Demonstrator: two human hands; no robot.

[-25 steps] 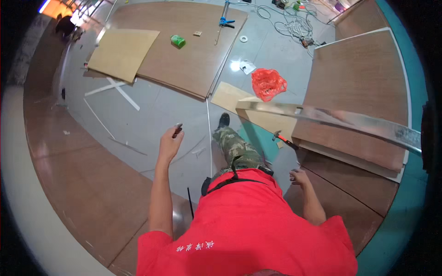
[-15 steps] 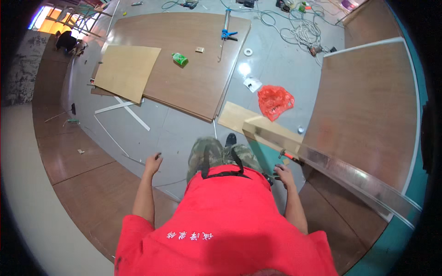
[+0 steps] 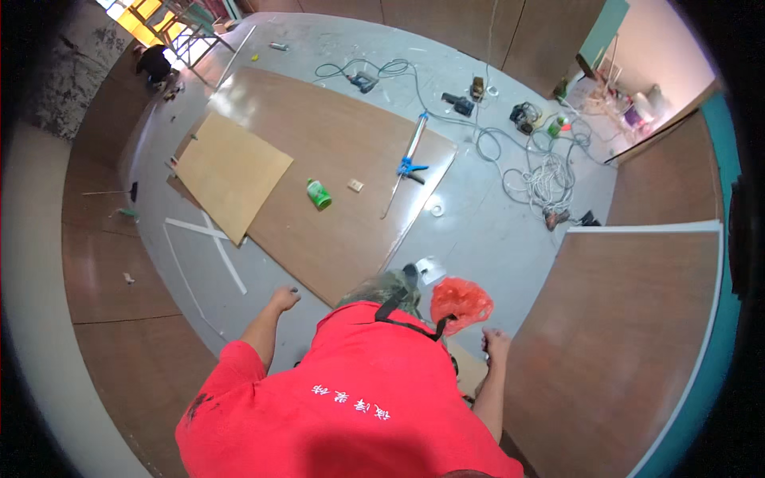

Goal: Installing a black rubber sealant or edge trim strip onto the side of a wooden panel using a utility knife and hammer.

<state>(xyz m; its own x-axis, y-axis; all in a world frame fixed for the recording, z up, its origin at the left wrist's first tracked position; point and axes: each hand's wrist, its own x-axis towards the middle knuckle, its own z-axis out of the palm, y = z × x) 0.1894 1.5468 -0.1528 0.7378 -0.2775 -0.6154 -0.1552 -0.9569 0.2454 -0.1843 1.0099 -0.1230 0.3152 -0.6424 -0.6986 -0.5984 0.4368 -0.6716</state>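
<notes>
My left hand (image 3: 284, 299) hangs in the air beside the near edge of a large brown panel (image 3: 366, 247) on the floor. Its fingers are loosely curled, fingertips a little apart, and I see nothing in it. My right hand (image 3: 496, 344), likewise loosely curled and apparently holding nothing, hangs between a crumpled red plastic bag (image 3: 462, 300) and an upright brown panel (image 3: 613, 319) with a pale edge. On the large panel lie a caulking gun (image 3: 410, 163) with a blue handle, a green bottle (image 3: 319, 194), a small light block (image 3: 355, 185) and a tan sheet (image 3: 231, 175).
Tangled cables (image 3: 550, 179) lie at the far right by several power tools, including a dark one (image 3: 458, 103). A roll of tape (image 3: 437, 210) and a white packet (image 3: 430, 269) are on the grey floor. White strips (image 3: 227, 263) lie at left. A person (image 3: 154, 64) crouches far left.
My view has swung, and I have moved forward toward the large panel. The red bag is now close to my body; the hammer and long clear strip are out of view. My right fingers have curled more.
</notes>
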